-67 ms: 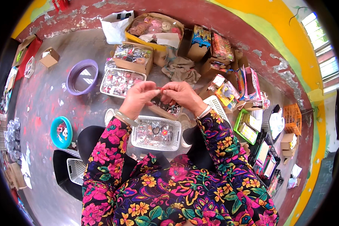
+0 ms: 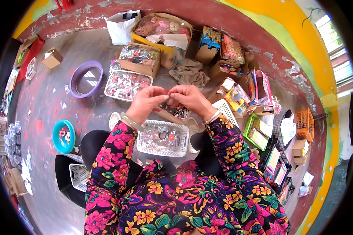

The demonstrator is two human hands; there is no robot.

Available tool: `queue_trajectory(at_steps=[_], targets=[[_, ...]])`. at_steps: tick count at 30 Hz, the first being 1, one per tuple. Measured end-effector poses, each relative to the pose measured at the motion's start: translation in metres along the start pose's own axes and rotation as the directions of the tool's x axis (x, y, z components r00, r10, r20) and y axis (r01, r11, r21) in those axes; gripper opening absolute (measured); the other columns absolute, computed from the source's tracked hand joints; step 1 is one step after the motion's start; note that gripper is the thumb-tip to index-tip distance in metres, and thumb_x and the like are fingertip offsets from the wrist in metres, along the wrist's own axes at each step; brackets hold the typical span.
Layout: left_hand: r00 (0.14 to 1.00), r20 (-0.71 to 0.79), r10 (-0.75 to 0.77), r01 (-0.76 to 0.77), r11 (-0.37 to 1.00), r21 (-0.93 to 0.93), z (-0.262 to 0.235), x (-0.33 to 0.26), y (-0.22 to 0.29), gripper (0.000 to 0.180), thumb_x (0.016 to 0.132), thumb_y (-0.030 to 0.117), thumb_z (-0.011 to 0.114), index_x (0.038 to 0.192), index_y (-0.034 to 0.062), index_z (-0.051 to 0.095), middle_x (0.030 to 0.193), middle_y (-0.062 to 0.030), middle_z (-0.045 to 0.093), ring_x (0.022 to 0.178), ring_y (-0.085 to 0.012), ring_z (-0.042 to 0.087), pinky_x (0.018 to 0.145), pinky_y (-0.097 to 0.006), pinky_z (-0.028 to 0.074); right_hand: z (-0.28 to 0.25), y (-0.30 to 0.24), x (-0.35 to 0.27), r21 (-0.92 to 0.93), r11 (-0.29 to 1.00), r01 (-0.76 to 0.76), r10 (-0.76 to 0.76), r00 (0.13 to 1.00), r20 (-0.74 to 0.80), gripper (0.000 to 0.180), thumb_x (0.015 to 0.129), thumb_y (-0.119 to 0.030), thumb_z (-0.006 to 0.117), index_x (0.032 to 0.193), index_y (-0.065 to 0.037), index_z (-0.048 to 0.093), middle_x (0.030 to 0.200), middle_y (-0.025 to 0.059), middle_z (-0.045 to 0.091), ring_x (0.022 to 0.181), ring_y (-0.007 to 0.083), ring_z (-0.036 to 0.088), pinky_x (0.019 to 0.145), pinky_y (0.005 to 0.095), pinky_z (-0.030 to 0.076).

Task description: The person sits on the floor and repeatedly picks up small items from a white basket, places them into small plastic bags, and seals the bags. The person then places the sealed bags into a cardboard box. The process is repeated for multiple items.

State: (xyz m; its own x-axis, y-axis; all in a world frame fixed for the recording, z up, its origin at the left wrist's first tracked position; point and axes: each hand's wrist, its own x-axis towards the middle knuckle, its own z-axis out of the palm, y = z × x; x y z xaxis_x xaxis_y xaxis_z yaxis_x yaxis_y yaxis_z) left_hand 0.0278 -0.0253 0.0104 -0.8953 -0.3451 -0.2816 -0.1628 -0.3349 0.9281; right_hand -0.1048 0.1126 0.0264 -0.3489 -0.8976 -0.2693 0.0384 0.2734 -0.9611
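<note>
My left hand [image 2: 146,103] and my right hand [image 2: 189,100] meet fingertip to fingertip above my lap, pinching one small reddish item [image 2: 168,93] between them; its exact kind is too small to tell. A pale bangle sits on my left wrist and a white one on my right. Under my hands a white perforated basket [image 2: 183,137] rests on my knees, filled with small clear-wrapped pieces. A small dark box of trinkets [image 2: 179,113] lies just beyond it, partly hidden by my right hand.
On the floor ahead: a white tray of wrapped trinkets [image 2: 126,84], a cardboard box of the same [image 2: 139,58], a purple ring basin [image 2: 86,78], a teal bowl [image 2: 63,136], a white bag [image 2: 121,25]. Boxes and colourful packages crowd the right, with an orange crate [image 2: 304,123].
</note>
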Motion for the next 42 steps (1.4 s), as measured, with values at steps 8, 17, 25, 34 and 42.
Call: queue_trajectory(at_steps=[8, 17, 25, 34, 42], targets=[[0.999, 0.017, -0.033, 0.035, 0.991, -0.131, 0.003, 0.01, -0.017, 0.007, 0.083, 0.004, 0.057, 0.089, 0.0005, 0.058, 0.083, -0.0053, 0.061, 0.077, -0.0133, 0.061, 0.07, -0.024, 0.051, -0.005, 0.013, -0.001, -0.026, 0.994, 0.109, -0.111, 0.985, -0.129, 0.013, 0.086, -0.012, 0.055, 0.089, 0.0, 0.058, 0.071, -0.0011, 0.058, 0.063, 0.004, 0.051, 0.052, 0.0179, 0.039], [0.998, 0.063, -0.01, 0.018, 0.993, -0.118, 0.003, 0.011, -0.02, 0.014, 0.082, 0.01, 0.061, 0.091, 0.0006, 0.06, 0.081, -0.0032, 0.061, 0.075, -0.0092, 0.059, 0.067, -0.021, 0.048, 0.0, 0.005, -0.002, -0.482, 0.813, 0.327, -0.406, 0.911, -0.068, 0.01, 0.079, -0.008, 0.057, 0.085, -0.001, 0.06, 0.075, 0.0079, 0.06, 0.068, 0.0171, 0.057, 0.061, 0.0276, 0.045], [0.973, -0.054, 0.225, -0.212, 0.959, 0.191, 0.008, 0.02, -0.05, 0.01, 0.075, 0.002, 0.053, 0.082, 0.0, 0.06, 0.069, 0.0003, 0.057, 0.063, -0.0069, 0.051, 0.056, -0.022, 0.043, 0.017, 0.005, -0.004, -0.728, 0.458, 0.509, -0.664, 0.741, 0.101, 0.01, 0.073, -0.002, 0.058, 0.082, -0.006, 0.059, 0.075, 0.0085, 0.058, 0.071, 0.0272, 0.057, 0.061, 0.0335, 0.045], [0.939, -0.167, 0.299, -0.226, 0.907, 0.354, 0.015, 0.014, -0.044, 0.013, 0.074, 0.011, 0.057, 0.081, 0.0009, 0.063, 0.073, -0.0105, 0.062, 0.067, -0.02, 0.059, 0.063, -0.03, 0.047, 0.012, 0.005, 0.0, -0.759, 0.502, 0.413, -0.634, 0.773, 0.002, 0.015, 0.072, -0.009, 0.064, 0.086, -0.005, 0.06, 0.075, 0.0079, 0.059, 0.07, 0.0226, 0.058, 0.06, 0.0297, 0.044], [0.598, -0.069, 0.799, -0.443, 0.401, 0.802, 0.017, 0.002, -0.028, 0.016, 0.074, 0.004, 0.059, 0.089, -0.0008, 0.062, 0.085, -0.0131, 0.06, 0.08, -0.0292, 0.057, 0.072, -0.035, 0.047, 0.01, -0.003, 0.002, 0.38, 0.852, -0.359, 0.381, 0.924, 0.02, 0.04, 0.085, -0.042, 0.056, 0.094, -0.003, 0.056, 0.079, 0.0073, 0.063, 0.066, 0.0161, 0.061, 0.055, 0.0252, 0.048]])
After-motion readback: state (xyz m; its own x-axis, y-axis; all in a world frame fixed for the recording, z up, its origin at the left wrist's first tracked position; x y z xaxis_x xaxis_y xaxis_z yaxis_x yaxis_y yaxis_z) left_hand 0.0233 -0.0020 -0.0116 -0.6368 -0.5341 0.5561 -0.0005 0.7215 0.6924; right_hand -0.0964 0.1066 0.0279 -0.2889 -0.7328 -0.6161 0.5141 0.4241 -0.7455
